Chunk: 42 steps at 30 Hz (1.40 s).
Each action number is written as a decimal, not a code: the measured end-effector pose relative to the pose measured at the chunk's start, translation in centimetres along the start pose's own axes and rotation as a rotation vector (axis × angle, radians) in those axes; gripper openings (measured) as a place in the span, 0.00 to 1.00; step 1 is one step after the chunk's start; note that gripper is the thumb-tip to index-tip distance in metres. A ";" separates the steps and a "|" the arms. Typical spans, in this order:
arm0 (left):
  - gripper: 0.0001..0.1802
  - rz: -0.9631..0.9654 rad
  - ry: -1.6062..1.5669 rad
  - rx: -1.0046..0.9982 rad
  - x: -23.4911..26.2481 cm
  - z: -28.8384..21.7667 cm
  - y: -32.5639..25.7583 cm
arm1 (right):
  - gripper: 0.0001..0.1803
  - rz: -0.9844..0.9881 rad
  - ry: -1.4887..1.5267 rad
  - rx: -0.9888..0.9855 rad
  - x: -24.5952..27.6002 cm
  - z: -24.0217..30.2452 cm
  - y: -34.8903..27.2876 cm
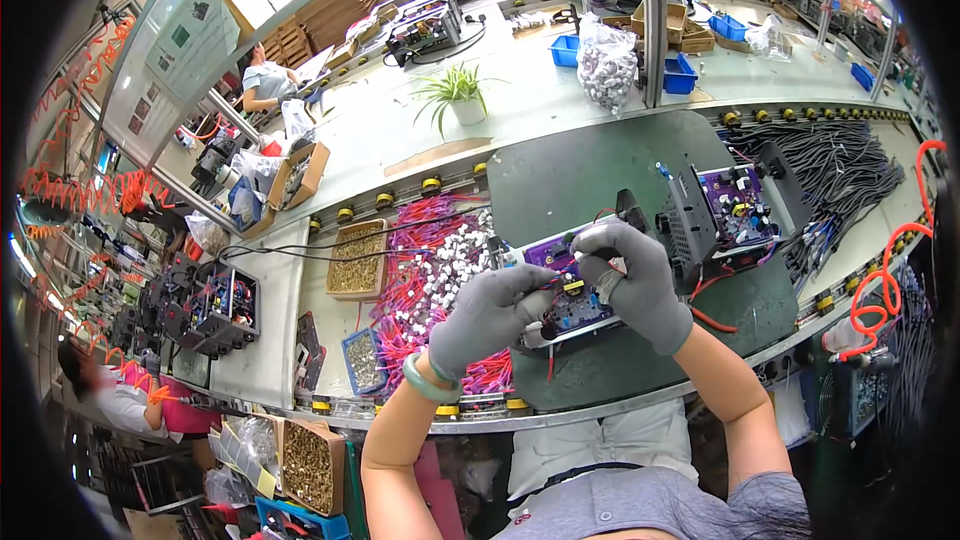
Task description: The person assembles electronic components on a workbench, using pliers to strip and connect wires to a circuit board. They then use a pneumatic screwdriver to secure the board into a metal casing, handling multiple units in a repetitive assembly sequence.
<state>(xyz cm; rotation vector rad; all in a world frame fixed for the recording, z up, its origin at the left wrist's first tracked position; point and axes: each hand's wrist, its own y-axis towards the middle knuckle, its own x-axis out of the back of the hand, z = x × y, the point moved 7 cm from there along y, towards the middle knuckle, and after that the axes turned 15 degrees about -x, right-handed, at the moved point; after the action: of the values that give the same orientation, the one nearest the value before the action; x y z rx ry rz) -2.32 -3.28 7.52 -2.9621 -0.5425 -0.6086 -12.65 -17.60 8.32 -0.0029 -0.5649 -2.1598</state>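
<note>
Both my hands, in grey gloves, work close together over a purple circuit board (582,318) in a metal frame in front of me. My left hand (495,312) is closed in a pinch at the board's left side; what its fingertips hold is hidden. Over the board's far right part, my right hand (640,280) has its fingers bent inward and pressed together, with a bit of white at them too small to name. A small yellow component (573,288) shows between the hands. Just right of them stands an open black chassis (697,220) with another purple board (738,205) inside.
A green mat (580,165) lies under the work. Left of it are pink-and-purple wires with white connectors (465,265), a box of brass-coloured parts (357,260) and a blue tray (365,360). Black cables (830,175) and an orange coiled hose (885,290) are at right. A co-worker (130,395) is at left.
</note>
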 end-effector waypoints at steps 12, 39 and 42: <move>0.11 -0.301 -0.589 -0.182 1.7 0.6 0.5 | 0.15 0.288 0.180 -0.305 -3.5 -1.6 -0.5; 0.06 -0.179 0.181 -0.457 2.1 -1.7 4.4 | 0.13 0.443 0.174 -0.557 -0.4 -1.0 0.7; 0.09 -0.123 0.597 -0.462 1.5 -0.3 5.4 | 0.13 -0.087 -0.582 0.078 3.5 0.2 1.9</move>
<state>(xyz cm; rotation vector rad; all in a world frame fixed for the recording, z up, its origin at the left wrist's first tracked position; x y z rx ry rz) 0.83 -7.89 8.38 -2.8924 -0.5788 -1.7569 -13.38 -21.14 9.95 -0.5888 -0.9916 -2.2133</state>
